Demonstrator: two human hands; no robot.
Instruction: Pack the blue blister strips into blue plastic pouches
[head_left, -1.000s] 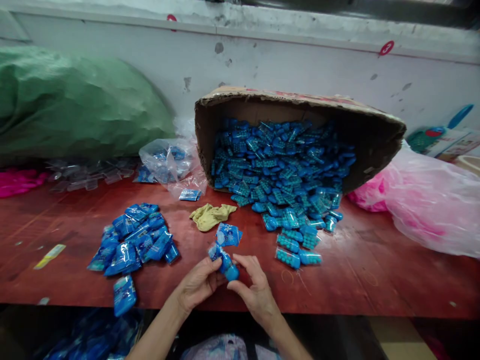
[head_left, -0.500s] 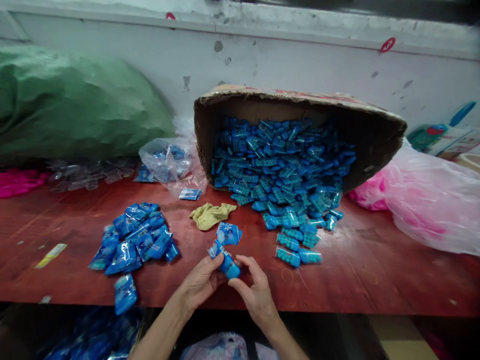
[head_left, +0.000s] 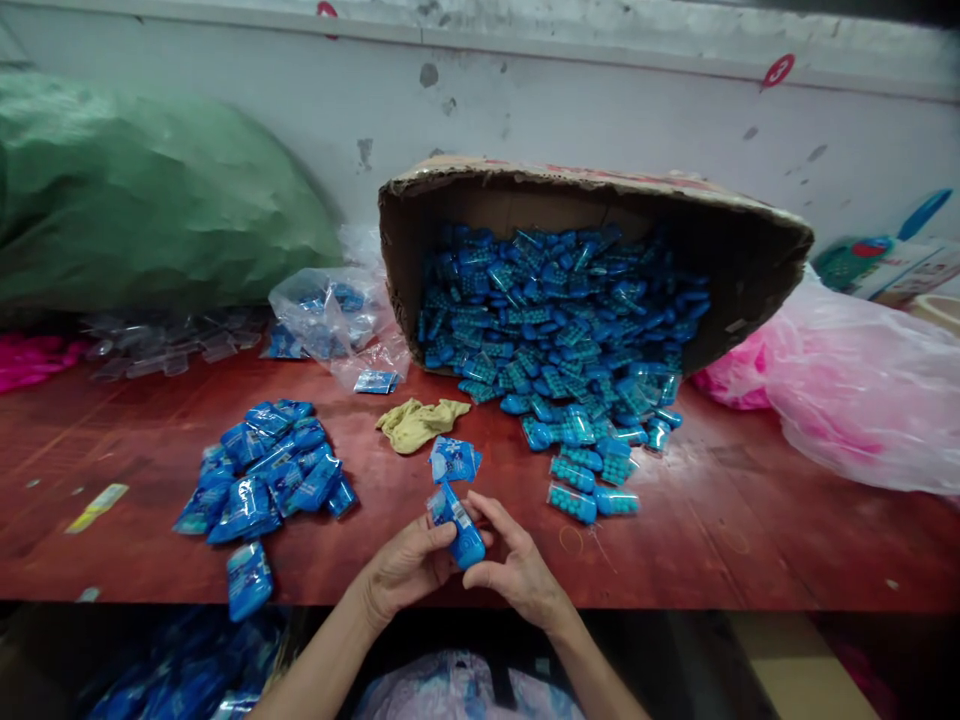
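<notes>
Blue, glossy and elongated, with a white barcode patch: a plastic-wrapped item pinched between thumb and fingers of the left hand, above the near part of the red wooden table. Thumb and fingers of the right hand parted in a loose curve at its rounded end, contact there impossible to tell. Just beyond, overlapping blue printed cards; to the left, heaped shiny blue packets.
</notes>
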